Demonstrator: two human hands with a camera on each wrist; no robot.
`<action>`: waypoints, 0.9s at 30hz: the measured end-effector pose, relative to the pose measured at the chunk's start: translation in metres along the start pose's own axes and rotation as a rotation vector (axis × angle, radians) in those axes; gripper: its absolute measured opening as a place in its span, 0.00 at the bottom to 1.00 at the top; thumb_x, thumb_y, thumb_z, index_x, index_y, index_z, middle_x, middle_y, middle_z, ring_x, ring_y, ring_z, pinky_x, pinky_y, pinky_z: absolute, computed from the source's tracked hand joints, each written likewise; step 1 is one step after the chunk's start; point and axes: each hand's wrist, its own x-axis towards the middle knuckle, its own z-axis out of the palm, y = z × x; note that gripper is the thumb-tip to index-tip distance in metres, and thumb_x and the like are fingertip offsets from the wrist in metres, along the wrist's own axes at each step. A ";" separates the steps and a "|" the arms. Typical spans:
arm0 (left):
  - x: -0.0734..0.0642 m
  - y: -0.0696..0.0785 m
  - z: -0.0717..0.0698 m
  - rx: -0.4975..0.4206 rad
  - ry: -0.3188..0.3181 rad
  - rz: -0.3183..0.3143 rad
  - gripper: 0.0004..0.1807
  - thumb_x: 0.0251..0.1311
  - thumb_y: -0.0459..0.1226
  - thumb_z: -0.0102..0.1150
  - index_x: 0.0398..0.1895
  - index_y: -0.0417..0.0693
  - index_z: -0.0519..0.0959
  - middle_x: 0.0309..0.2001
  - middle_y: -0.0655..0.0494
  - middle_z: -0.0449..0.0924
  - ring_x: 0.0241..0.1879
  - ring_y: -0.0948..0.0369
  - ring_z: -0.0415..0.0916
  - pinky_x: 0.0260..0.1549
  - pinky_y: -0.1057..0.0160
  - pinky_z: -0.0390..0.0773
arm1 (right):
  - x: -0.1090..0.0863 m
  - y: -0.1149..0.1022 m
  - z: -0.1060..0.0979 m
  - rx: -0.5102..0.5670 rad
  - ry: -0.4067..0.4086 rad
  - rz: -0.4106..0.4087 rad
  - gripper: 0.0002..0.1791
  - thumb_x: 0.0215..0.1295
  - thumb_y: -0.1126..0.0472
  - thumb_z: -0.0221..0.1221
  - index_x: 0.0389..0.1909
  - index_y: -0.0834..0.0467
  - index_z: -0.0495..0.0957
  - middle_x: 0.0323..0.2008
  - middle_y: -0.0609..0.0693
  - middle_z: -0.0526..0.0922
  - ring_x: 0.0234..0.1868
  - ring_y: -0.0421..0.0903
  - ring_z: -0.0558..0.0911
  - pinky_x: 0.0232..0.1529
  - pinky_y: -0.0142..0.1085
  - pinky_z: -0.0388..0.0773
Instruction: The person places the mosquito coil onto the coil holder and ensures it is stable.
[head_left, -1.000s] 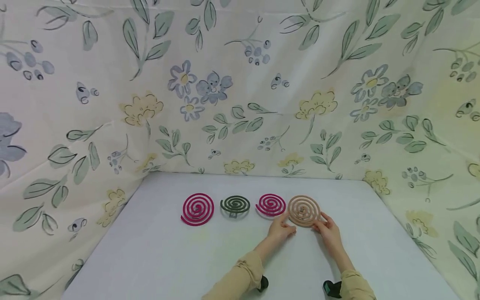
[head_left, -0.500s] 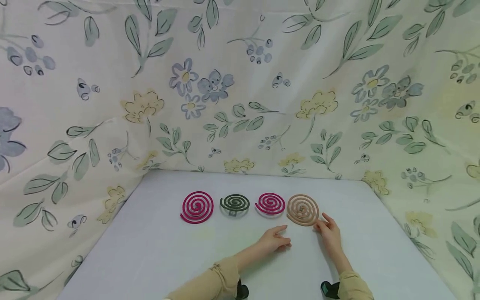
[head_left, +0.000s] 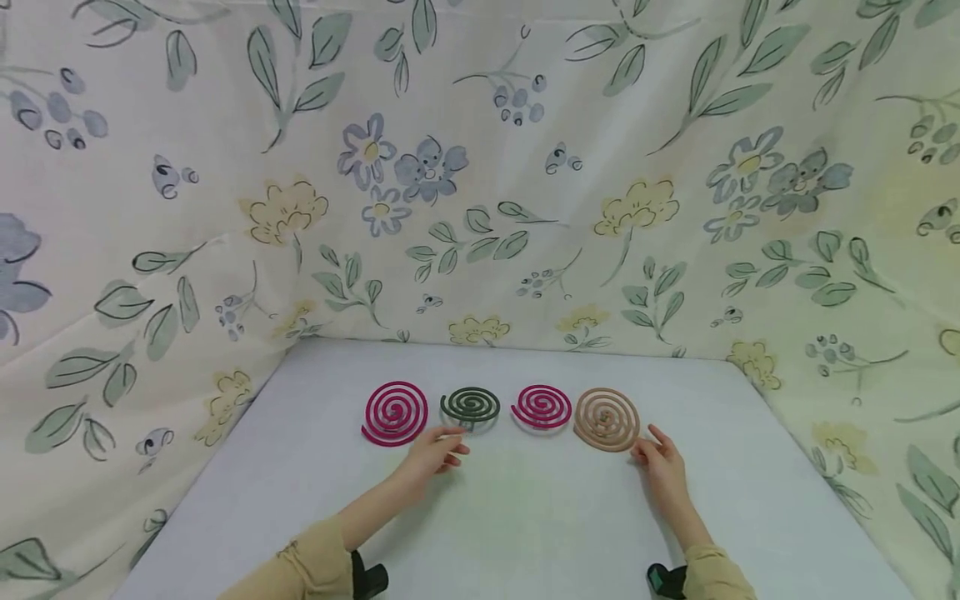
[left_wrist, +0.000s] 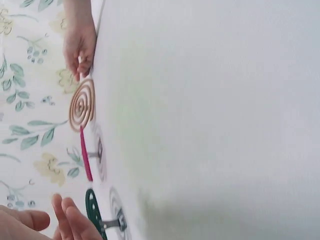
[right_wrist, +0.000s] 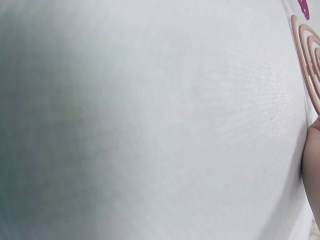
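Observation:
Four spiral coils, shaped like mosquito coils, stand in a row across the back of the table. My left hand (head_left: 433,454) hovers near the green coil (head_left: 470,404), its relaxed fingers just in front of the coil's small metal stand (left_wrist: 114,223) and holding nothing. To its left is a magenta coil (head_left: 395,414); a second magenta coil (head_left: 541,407) stands right of the green one. At the right end, a tan coil (head_left: 607,419) is tilted up, facing me. My right hand (head_left: 662,471) has loosely bent fingertips right at the tan coil's lower right edge.
The white table (head_left: 525,517) runs back to a floral cloth (head_left: 480,208), which hangs behind and along both sides. Black wrist devices (head_left: 369,577) show at both sleeve cuffs.
My left hand has let go of the tan coil and moved left to the green one. The right hand stays beside the tan coil, its fingers slightly further off the edge.

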 end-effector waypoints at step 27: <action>0.065 -0.016 -0.193 1.141 0.511 0.316 0.35 0.67 0.57 0.40 0.73 0.54 0.53 0.74 0.36 0.43 0.71 0.33 0.31 0.56 0.22 0.30 | 0.017 -0.061 -0.040 -0.708 0.277 -0.089 0.40 0.71 0.45 0.38 0.70 0.72 0.46 0.62 0.76 0.62 0.61 0.71 0.62 0.58 0.60 0.61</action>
